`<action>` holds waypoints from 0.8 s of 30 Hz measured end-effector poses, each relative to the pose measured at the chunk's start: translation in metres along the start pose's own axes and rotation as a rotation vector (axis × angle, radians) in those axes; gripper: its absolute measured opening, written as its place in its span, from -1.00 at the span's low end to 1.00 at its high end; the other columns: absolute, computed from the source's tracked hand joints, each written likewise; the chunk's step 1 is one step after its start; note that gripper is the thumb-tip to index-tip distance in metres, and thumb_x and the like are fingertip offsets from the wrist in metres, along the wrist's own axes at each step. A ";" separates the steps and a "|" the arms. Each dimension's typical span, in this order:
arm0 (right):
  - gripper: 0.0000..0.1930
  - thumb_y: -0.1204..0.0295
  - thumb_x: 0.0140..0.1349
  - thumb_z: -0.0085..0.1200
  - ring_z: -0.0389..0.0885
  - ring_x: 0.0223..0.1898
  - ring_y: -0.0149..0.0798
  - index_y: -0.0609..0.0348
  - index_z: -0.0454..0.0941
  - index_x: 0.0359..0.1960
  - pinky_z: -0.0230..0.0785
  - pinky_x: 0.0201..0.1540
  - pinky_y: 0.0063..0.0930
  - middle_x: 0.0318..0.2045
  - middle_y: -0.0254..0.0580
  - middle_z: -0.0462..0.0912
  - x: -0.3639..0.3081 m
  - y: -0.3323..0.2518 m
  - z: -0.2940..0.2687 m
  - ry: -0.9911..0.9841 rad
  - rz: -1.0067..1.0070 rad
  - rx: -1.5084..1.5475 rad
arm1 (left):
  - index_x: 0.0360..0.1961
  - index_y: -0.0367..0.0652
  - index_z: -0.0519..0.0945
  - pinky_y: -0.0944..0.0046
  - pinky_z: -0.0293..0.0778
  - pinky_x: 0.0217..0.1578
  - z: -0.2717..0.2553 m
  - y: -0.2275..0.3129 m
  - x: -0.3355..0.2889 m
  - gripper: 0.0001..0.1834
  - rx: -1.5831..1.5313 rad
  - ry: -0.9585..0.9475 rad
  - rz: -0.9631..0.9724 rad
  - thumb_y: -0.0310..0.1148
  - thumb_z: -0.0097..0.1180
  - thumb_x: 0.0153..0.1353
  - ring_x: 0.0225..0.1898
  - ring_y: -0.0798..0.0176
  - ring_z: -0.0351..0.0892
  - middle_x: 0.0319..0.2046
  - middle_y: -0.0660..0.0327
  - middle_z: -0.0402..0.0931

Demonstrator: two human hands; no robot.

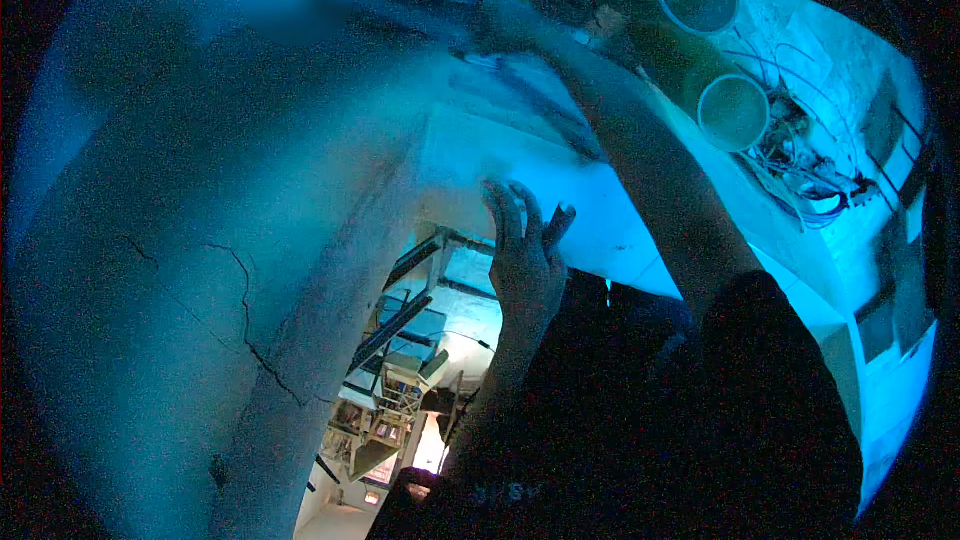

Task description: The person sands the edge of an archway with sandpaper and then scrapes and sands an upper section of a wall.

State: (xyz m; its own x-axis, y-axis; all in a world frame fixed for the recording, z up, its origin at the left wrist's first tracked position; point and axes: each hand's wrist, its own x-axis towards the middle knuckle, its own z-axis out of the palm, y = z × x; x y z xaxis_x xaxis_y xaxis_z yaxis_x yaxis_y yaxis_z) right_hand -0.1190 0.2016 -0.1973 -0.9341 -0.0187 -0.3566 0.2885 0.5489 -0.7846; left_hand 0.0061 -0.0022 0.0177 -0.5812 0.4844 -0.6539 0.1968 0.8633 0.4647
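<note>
Dim blue light makes much of the view grainy. My left hand (525,245) is raised near the middle, fingers stretched upward and somewhat apart. Its fingertips are at or close to a pale blue surface (590,205); contact is unclear. Nothing plainly sits in that hand. My right arm reaches up and across from the lower right. At its end, my right hand (515,25) is beside a dark, long shape (440,10) near the top. Shadow and blur hide its fingers and anything they hold.
A cracked plaster wall (240,270) fills the left. Two round-ended cylinders (733,112) stick out at the upper right, near a tangle of wires (800,165). Below, past the wall's edge, lies a lit room with dark beams and a shelf unit (400,395).
</note>
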 end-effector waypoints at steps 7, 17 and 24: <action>-0.75 0.26 -0.11 0.22 0.48 -0.44 -0.42 0.06 0.57 -0.38 0.33 -0.37 -0.47 -0.49 -0.35 0.56 -0.017 0.027 -0.036 -0.253 -0.533 1.089 | 0.20 -0.26 -0.04 0.08 0.42 -0.13 -0.002 0.001 0.003 -0.22 0.088 0.038 -0.002 -0.49 -0.04 -0.11 0.23 -0.22 -0.19 0.21 -0.25 -0.28; -0.65 0.06 -0.08 0.19 0.31 -0.60 -0.47 0.09 0.48 -0.56 0.16 -0.61 -0.43 -0.67 -0.41 0.39 -0.014 0.004 0.009 -0.118 -0.948 1.171 | 0.18 -0.29 -0.02 0.11 0.49 -0.24 -0.003 0.003 0.000 -0.27 0.174 0.089 0.065 -0.51 -0.05 -0.07 0.22 -0.26 -0.19 0.20 -0.27 -0.26; -0.64 0.06 -0.07 0.18 0.32 -0.61 -0.43 0.11 0.47 -0.57 0.18 -0.61 -0.41 -0.68 -0.38 0.39 -0.013 -0.001 0.004 -0.060 -0.522 0.775 | 0.16 -0.37 -0.03 0.10 0.48 -0.19 -0.002 0.001 0.002 -0.25 0.014 0.055 0.043 -0.54 -0.04 -0.11 0.22 -0.27 -0.19 0.19 -0.27 -0.25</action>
State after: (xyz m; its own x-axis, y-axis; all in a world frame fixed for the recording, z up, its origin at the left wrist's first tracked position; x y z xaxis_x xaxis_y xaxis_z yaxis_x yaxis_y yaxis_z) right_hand -0.1068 0.1984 -0.1940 -0.9787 -0.1604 0.1279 -0.0849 -0.2506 -0.9644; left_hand 0.0035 -0.0001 0.0180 -0.6141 0.5132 -0.5996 0.2337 0.8439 0.4830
